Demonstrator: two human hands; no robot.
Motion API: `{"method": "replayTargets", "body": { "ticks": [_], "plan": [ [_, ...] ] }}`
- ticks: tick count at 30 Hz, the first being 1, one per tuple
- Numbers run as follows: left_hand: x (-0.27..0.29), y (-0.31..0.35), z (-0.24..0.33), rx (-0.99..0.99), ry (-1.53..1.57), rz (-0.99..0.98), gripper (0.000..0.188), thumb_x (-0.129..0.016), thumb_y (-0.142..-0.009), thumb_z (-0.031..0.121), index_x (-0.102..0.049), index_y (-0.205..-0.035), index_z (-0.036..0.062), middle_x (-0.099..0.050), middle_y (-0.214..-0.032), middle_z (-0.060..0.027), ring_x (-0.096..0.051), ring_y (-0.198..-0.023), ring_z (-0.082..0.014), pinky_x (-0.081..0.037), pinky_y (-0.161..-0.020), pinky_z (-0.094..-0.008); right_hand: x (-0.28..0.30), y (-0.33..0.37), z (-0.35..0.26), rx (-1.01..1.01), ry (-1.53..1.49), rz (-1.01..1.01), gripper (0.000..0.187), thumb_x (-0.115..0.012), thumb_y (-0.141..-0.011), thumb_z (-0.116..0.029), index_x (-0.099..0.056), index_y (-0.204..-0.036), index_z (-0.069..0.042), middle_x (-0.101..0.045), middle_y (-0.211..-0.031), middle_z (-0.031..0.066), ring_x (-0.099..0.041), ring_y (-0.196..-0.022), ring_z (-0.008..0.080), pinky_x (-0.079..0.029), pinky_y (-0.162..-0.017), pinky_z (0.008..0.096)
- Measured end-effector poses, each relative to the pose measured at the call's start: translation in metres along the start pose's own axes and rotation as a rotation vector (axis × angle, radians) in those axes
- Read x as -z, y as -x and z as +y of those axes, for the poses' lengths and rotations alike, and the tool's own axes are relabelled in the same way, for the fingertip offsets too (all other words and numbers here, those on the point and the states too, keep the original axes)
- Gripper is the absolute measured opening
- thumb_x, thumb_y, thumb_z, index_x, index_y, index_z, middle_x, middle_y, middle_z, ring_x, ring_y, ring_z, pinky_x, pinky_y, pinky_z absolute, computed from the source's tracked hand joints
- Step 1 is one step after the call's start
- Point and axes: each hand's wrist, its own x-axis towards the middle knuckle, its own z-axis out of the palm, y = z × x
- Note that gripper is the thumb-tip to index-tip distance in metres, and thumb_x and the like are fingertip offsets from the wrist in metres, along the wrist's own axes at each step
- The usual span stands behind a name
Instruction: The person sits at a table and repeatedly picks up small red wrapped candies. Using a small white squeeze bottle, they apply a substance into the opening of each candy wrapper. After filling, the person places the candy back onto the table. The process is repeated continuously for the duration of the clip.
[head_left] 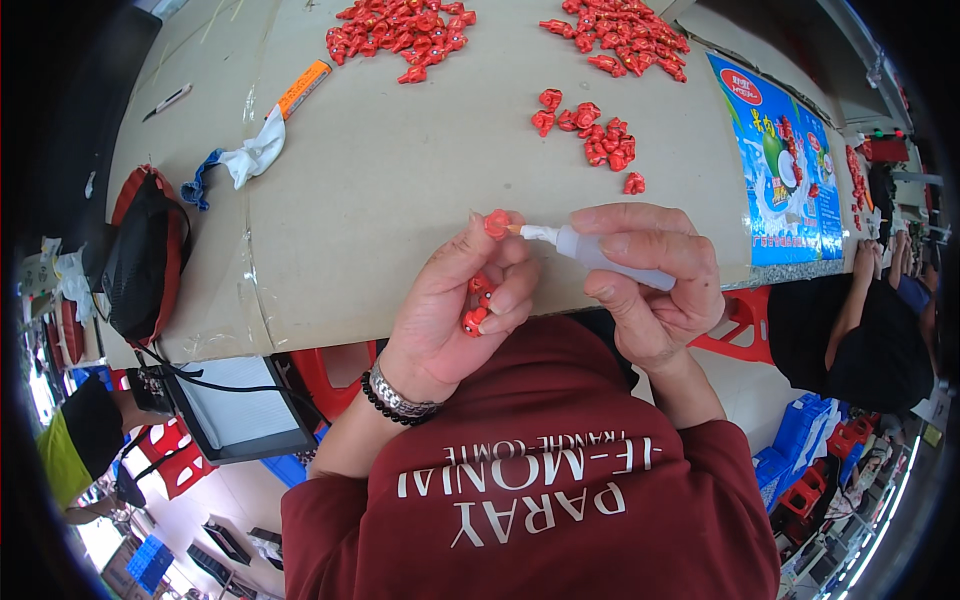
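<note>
Between the thumb and a finger of my left hand (440, 308) is a small shiny red piece (496, 224). More red pieces (474, 320) rest in that palm under the curled fingers. A small translucent white squeeze bottle (574, 245) lies sideways in my right hand (668, 262), which is closed around it. Its narrow nozzle (538, 233) points left, and the orange-brown tip meets or nearly meets the pinched piece; actual contact is hard to tell. Both hands are above the table's near edge.
On the covered table (370, 200) lie a left heap (400, 35) and a right heap (630, 38) of red pieces, plus a smaller cluster (600, 140). A white cloth (254, 150), a pen (167, 102), a black-red bag (148, 255) and a blue printed sheet (780, 160) are around them.
</note>
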Motion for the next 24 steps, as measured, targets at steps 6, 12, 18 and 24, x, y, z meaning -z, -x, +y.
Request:
{"method": "replayTargets", "body": {
  "ticks": [6, 12, 18, 24],
  "plan": [
    [-0.0004, 0.0001, -0.0008, -0.004, 0.005, 0.000, 0.028, -0.045, -0.099, 0.031, -0.061, -0.103, 0.0080, -0.058, -0.085, 0.0001, -0.044, -0.059, -0.0093, -0.031, -0.042, -0.0199, -0.0010, 0.0020, 0.0008, -0.019, 0.009, 0.005, 0.023, -0.071, -0.077, 0.000, -0.059, -0.097, 0.004, -0.066, -0.091, 0.0162, -0.066, -0.082, 0.0257, -0.053, -0.066, 0.0302],
    [0.0000, -0.0001, -0.0016, -0.001, 0.001, 0.006, 0.028, -0.045, -0.099, 0.031, -0.060, -0.099, 0.0073, -0.057, -0.083, -0.0004, -0.045, -0.058, -0.0091, -0.031, -0.041, -0.0198, -0.0006, 0.0005, -0.0003, -0.001, 0.013, 0.007, 0.024, -0.071, -0.078, 0.000, -0.059, -0.098, 0.004, -0.065, -0.091, 0.0177, -0.066, -0.081, 0.0251, -0.053, -0.066, 0.0301],
    [-0.0006, -0.0005, -0.0017, 0.000, 0.001, 0.008, 0.028, -0.045, -0.099, 0.030, -0.060, -0.098, 0.0064, -0.057, -0.083, -0.0005, -0.045, -0.058, -0.0089, -0.031, -0.041, -0.0198, 0.0000, 0.0003, 0.0004, 0.007, 0.008, 0.012, 0.025, -0.072, -0.077, -0.001, -0.059, -0.098, 0.004, -0.065, -0.091, 0.0184, -0.066, -0.081, 0.0249, -0.053, -0.066, 0.0299],
    [-0.0001, -0.0002, -0.0016, 0.006, 0.004, 0.002, 0.027, -0.046, -0.099, 0.029, -0.060, -0.098, 0.0061, -0.056, -0.083, -0.0008, -0.044, -0.058, -0.0089, -0.030, -0.040, -0.0197, -0.0004, 0.0009, 0.0004, 0.003, 0.020, 0.007, 0.025, -0.072, -0.077, -0.001, -0.059, -0.097, 0.004, -0.065, -0.090, 0.0183, -0.066, -0.080, 0.0248, -0.053, -0.065, 0.0297]
  ]
}}
